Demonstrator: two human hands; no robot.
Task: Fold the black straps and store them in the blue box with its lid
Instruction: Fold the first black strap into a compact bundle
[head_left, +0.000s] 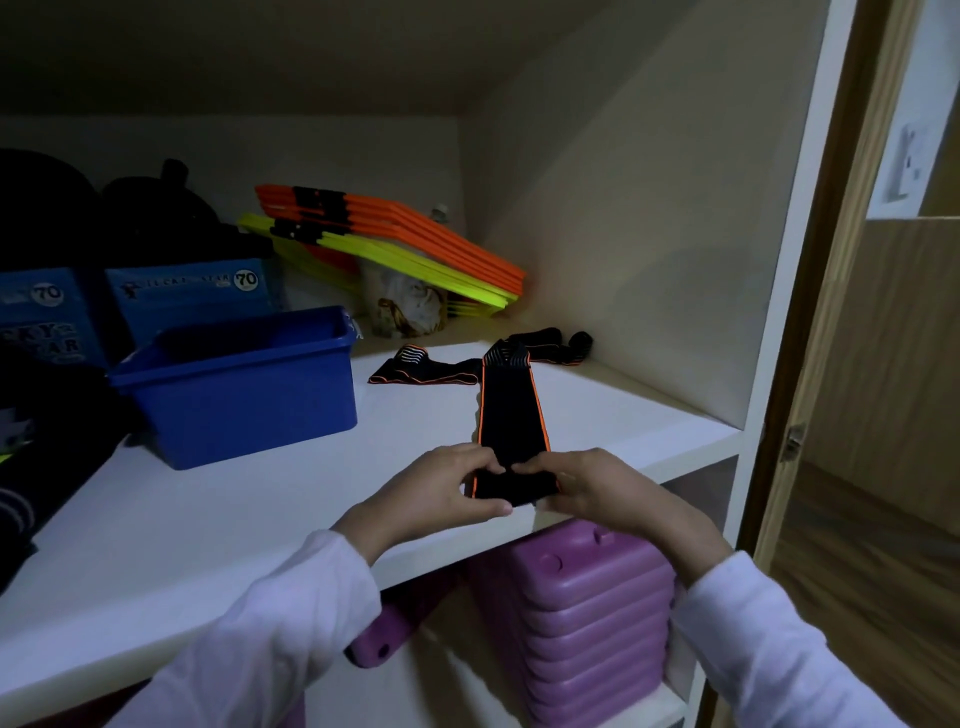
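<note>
Black elastic with orange edging, the strap (511, 415) lies lengthwise on the white shelf (218, 519), its near end at the front edge, where both hands work it. From the head view, the left hand (436, 493) and right hand (587, 488) each have a narrow grip on the near end, fingers on top and thumbs beneath, pinching a short first fold (511, 486). To fold well, the person should likely keep the orange edges lined up and press each turn flat, so the bundle stays small. Two more straps (423, 371) lie loose farther back. The blue box (244, 384) stands open to the left, near the straps; no lid can be seen.
</note>
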